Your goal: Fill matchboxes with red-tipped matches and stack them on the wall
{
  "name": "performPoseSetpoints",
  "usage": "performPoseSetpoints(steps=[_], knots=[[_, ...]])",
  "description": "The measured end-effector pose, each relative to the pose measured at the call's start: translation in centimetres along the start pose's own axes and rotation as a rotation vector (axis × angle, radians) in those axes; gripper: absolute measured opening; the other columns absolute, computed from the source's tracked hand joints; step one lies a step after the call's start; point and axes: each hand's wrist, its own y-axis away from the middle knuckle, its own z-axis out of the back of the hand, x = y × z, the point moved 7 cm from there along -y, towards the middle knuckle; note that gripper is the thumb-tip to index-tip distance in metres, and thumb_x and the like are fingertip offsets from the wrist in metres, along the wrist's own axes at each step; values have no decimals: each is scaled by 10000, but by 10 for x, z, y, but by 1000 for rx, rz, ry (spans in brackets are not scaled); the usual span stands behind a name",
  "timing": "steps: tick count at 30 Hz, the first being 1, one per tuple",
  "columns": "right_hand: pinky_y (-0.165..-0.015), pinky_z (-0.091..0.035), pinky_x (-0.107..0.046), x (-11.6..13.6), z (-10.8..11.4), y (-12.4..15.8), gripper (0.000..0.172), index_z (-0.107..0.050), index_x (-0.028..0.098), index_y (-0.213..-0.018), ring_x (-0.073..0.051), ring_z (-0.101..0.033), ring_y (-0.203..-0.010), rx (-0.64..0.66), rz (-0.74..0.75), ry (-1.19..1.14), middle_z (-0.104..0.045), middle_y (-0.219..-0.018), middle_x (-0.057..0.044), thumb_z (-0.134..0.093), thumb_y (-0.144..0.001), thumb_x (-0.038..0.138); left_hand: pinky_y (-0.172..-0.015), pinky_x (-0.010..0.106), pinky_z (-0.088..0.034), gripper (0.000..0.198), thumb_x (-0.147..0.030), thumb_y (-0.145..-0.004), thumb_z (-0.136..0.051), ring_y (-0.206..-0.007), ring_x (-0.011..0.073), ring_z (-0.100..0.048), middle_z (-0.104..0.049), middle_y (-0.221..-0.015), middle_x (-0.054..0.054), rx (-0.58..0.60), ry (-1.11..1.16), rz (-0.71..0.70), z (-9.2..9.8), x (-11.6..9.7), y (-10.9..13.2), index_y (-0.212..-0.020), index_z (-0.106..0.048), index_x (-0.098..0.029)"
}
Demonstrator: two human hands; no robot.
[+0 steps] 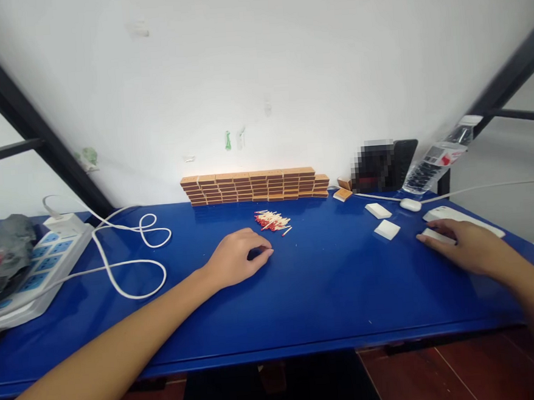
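Note:
My left hand point(241, 258) rests on the blue table with thumb and index fingertips pinched together. Nothing shows between them. Just beyond it lies a loose pile of red-tipped matches point(273, 221). On the right, my right hand point(469, 244) has its thumb and fingers closed on a small white matchbox tray point(438, 235), partly hidden by the fingers. Two similar white trays, one farther back point(378, 210) and one nearer point(387, 229), lie to the left of that hand. Against the wall stands a stacked row of matchboxes point(252, 187).
A power strip point(47, 264) with a looping white cable point(112, 278) occupies the left side. A leaning water bottle point(442, 157), a white cable switch point(410, 204), a long white object point(474, 219) and an orange matchbox sleeve point(342, 195) are at the back right.

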Motion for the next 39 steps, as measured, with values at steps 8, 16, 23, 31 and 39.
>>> performPoseSetpoints(steps=[8,16,23,31,39], knots=[[-920,-534,-506,129,35,17,407,-742,260,-1087,-348,-694,-1020,-59,212,-257,-759,-1073,-152,-491,-930,540,-829,363,-565,104,-253,-982,-679,-917,209,-721,-808,-940,18,-10,11,29,-1,1,0,-1004,-776,-223],[-827,-622,-381,336,-8,29,385,-743,235,-1020,-238,-736,-923,503,597,-902,-779,-1075,-78,-839,-816,547,-848,380,-579,531,-494,-887,-810,-966,228,-722,-800,-1110,45,-226,50,323,19,21,0,-1338,-686,-241],[-918,-636,-441,338,-54,30,393,-765,208,-1022,-245,-769,-957,645,523,-1036,-806,-1123,-95,-923,-734,424,-746,322,-565,228,-336,-881,-813,-882,200,-723,-809,-987,21,-233,61,316,15,28,1,-1082,-779,-233],[-948,-613,-455,338,-56,35,439,-764,219,-1033,-277,-753,-1046,678,562,-1071,-788,-1219,-107,-904,-741,516,-817,328,-569,236,-307,-855,-853,-893,188,-706,-810,-1030,5,-179,34,275,16,23,0,-1072,-783,-249],[-715,-493,-373,295,-48,-20,365,-792,219,-1035,-224,-644,-806,282,669,-530,-774,-959,-75,-744,-854,532,-818,320,-544,280,-268,-853,-845,-897,180,-678,-796,-1026,8,-144,30,256,16,25,-1,-1124,-784,-242]])
